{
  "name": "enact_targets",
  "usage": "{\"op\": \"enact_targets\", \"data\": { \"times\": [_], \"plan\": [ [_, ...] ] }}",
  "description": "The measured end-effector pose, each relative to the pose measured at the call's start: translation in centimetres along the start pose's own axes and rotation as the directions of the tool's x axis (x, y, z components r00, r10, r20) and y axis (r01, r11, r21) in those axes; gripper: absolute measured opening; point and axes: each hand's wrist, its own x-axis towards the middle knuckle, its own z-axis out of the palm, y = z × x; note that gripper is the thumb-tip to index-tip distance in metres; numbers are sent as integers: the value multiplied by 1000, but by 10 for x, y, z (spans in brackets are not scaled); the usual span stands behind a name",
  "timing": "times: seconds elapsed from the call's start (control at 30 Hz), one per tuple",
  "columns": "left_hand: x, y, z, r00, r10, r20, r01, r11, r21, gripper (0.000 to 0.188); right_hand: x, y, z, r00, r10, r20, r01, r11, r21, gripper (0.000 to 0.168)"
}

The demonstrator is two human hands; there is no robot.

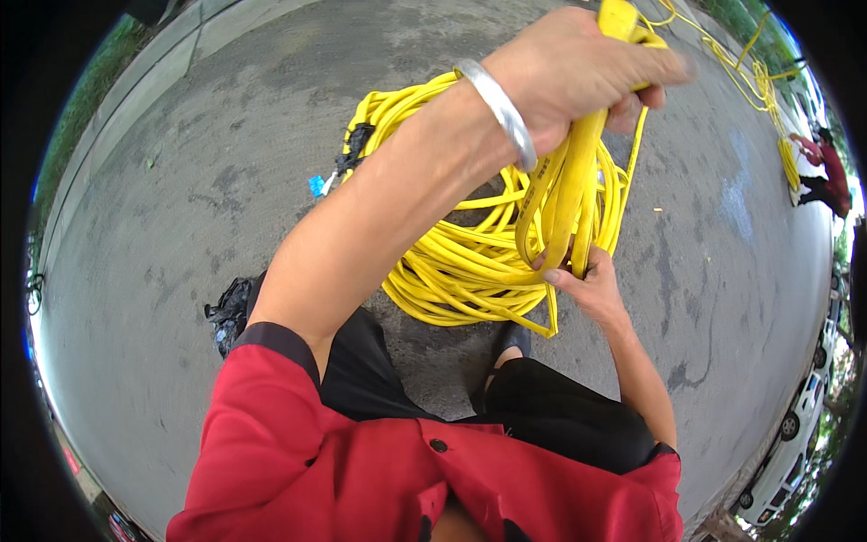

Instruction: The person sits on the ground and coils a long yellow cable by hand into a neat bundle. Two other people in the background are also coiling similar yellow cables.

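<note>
A silver bangle circles the wrist of my left hand, which is raised and closed around the top of a folded bunch of flat yellow cable or hose. Dark printed marks run along its strands. Lower down, my right hand holds the bottom bends of the same bunch between thumb and fingers. Behind and below lies a large loose yellow coil on the ground, partly hidden by my left forearm. On the coil's left side are a black wrapped part and a small blue piece.
A crumpled black plastic bag lies beside my left leg. More yellow line stretches along the upper right towards another person in red. White vehicles stand at the right rim. A kerb borders the grey pavement.
</note>
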Motion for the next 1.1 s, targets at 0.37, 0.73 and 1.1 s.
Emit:
{"op": "enact_targets", "data": {
  "times": [0.37,0.73,1.1],
  "plan": [
    [-52,-49,115,692,278,666,-612,715,337,34,-49,18,-91,790,154,-593,-205,978,-19,64],
    [-70,-88,169,301,151,942,-302,952,-56,47,-153,-34,-143,454,-713,-535,56,622,-781,33],
    [-58,-204,209,521,134,843,-411,905,110,38,-589,145,-314,27,-843,-537,-996,26,-91,30]
  ]
}}
